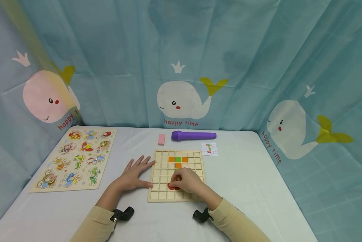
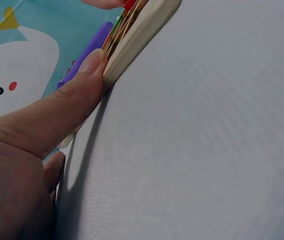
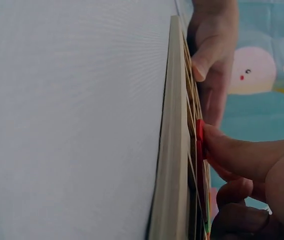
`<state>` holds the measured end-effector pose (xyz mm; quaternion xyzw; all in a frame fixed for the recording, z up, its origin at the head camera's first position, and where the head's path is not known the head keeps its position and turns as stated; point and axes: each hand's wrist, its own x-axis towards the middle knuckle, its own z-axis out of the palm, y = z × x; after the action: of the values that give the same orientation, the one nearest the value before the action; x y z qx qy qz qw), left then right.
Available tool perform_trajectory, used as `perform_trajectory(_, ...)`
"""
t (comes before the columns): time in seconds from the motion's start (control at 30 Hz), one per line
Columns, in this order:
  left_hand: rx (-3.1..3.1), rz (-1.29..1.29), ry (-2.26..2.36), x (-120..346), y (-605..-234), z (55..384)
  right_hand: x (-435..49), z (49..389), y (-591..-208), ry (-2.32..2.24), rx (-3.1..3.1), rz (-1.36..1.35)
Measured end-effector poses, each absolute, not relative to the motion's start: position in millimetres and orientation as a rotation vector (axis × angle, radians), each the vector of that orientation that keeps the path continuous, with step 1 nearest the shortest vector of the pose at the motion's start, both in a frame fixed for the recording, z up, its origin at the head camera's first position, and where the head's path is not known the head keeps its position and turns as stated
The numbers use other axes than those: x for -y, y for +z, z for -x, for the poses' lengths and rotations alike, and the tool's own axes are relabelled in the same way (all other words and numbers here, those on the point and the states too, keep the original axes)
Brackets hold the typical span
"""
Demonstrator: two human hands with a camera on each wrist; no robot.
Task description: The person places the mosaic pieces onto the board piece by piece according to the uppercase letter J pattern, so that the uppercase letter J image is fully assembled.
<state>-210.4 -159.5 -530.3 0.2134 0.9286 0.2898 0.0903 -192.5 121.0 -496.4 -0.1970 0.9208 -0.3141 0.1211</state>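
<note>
A square wooden grid board lies on the table in the head view. Along its left edge rests my left hand, fingers spread, with the thumb touching the rim. My right hand is over the board's lower middle. Between its thumb and fingertips it pinches a red curved piece, low against the grid; the right wrist view shows this red piece at the thumb tip. Another red piece is partly hidden beside it. Orange tiles and a green tile sit in upper cells.
A small pattern card lies beyond the board's upper right corner. Behind the board are a pink block and a purple microphone-shaped toy. An insect puzzle board lies at left. A whale-print curtain surrounds the table.
</note>
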Motion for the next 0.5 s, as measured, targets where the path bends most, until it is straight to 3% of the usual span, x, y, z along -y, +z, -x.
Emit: perform_trajectory(0.5, -2.778, -0.624, 0.870, 159.6, -534.8, 210.5, -151.7, 195.3, -480.6, -1.045, -2.725, 0.456)
